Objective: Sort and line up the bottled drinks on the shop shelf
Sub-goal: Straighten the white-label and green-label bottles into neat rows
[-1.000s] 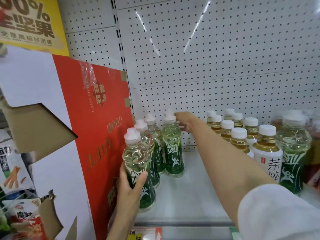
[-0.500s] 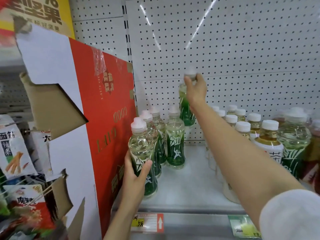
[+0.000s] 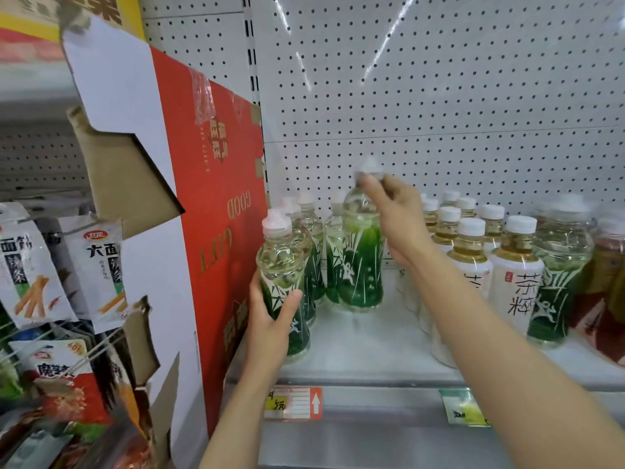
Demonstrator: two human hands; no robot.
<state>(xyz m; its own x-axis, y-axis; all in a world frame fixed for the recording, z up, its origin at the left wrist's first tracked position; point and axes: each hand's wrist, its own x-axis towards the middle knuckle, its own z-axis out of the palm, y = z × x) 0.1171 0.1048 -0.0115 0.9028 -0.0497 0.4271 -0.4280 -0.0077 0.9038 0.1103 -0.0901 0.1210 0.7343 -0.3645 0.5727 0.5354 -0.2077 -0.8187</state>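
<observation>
A row of green-labelled clear bottles with white caps runs back along the red carton. My left hand [image 3: 270,319] grips the front bottle [image 3: 282,275] of that row low on its body; it stands on the white shelf [image 3: 365,353]. My right hand [image 3: 394,214] pinches the neck and cap of another green bottle [image 3: 362,262], held upright and slightly blurred, its base just above or at the shelf in front of a further green bottle [image 3: 333,252]. To the right stand several amber tea bottles [image 3: 468,252] with white labels.
A tall red and white gift carton [image 3: 203,211] walls off the shelf's left end. One lone green bottle [image 3: 558,279] stands at the right among the tea bottles, red-labelled drinks [image 3: 608,275] beyond it. Snack packets [image 3: 27,265] hang at far left. Price tags [image 3: 292,402] line the shelf edge.
My right hand lifted a green bottle from the back of the shelf, raised it high, then brought it forward and down beside the green row. My left hand kept hold of the front bottle.
</observation>
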